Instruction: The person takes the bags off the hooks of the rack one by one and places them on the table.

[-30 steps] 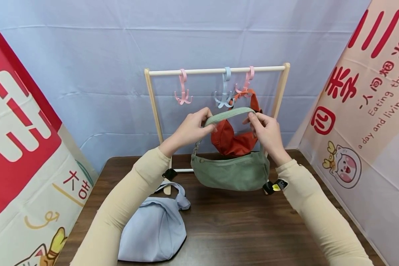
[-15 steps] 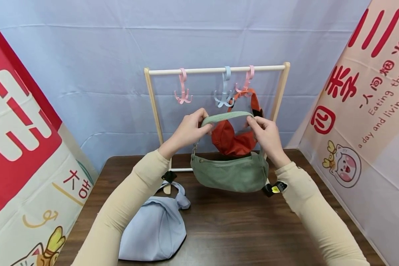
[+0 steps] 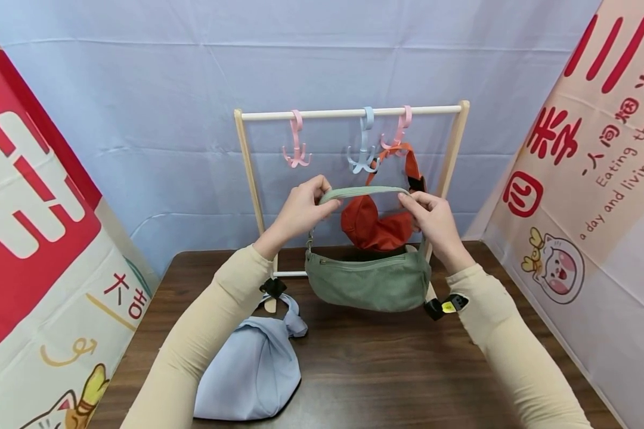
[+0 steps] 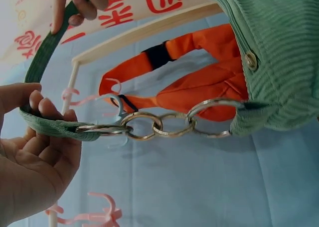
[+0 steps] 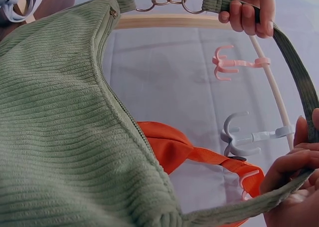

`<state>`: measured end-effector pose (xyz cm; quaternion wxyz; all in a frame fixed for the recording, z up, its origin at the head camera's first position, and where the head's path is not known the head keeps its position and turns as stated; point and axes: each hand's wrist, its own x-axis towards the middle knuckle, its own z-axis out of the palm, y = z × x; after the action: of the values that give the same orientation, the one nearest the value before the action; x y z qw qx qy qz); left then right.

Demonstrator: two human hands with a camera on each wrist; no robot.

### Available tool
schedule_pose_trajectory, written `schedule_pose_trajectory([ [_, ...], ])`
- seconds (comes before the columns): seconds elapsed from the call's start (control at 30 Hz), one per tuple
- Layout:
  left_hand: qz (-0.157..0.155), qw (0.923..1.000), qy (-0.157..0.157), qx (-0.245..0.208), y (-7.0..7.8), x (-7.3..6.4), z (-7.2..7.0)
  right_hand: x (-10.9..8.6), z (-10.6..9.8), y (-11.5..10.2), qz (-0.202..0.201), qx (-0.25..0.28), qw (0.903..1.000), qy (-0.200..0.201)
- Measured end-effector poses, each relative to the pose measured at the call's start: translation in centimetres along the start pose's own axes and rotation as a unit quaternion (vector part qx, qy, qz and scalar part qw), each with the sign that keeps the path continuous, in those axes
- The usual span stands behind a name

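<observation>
A green corduroy shoulder bag [image 3: 369,281] hangs in the air by its strap [image 3: 362,191], held up between both hands in front of the rack. My left hand [image 3: 303,205] pinches the strap's left end, close to the chain of metal rings [image 4: 154,124]. Thumb and fingers of my right hand [image 3: 433,221] grip the strap at its right bend. Behind it, an orange bag [image 3: 378,223] hangs from the right pink hook [image 3: 397,134]. A blue hook [image 3: 362,143] hangs just above the strap, apart from it, and another pink hook [image 3: 297,143] is further left.
The hooks hang on the white bar [image 3: 333,114] of a wooden-legged rack [image 3: 249,173]. A light blue bag [image 3: 249,366] lies on the brown table [image 3: 375,369] at front left. Printed cloths stand at both sides, with a pale blue cloth [image 3: 155,119] behind.
Both hands have lowered the green strap slightly and shifted it a little left. The bag moved with it. The grips look unchanged, and the orange and light blue bags stay where they were.
</observation>
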<state>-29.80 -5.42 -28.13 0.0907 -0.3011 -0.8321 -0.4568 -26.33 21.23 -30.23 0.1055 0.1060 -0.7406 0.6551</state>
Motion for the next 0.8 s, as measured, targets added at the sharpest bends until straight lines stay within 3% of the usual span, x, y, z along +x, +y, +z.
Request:
schedule_pose_trajectory([
  [0.47, -0.038, 0.9974, 0.009, -0.06, -0.12, -0.05, -0.05, -0.1, -0.04, 0.65, 0.031, 0.03, 0.9991, 0.002],
  [0.8, -0.047, 0.9954, 0.021, -0.08, -0.66, -0.17, -0.06, -0.36, -0.21, 0.84, 0.042, 0.065, 0.997, -0.01],
])
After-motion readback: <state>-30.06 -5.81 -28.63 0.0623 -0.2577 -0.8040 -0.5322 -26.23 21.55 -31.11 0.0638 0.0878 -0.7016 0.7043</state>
